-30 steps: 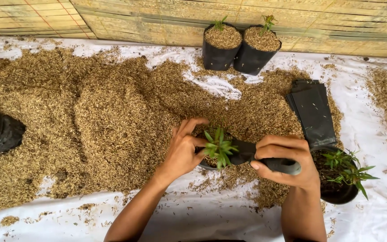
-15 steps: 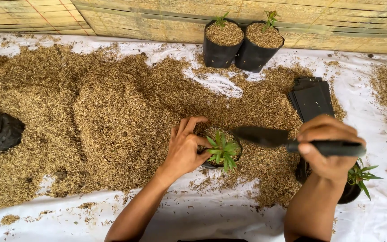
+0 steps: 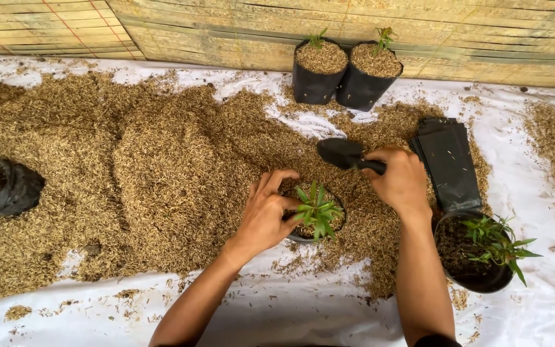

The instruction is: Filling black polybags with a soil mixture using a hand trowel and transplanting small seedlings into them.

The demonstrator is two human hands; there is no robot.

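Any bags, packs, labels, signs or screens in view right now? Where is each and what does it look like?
No labels, signs or screens.
Stack of flat bags: right of the right hand, black, empty.
Two filled bags: back by the wall, black, round, each with a seedling.
Slumped bag: left edge, black.
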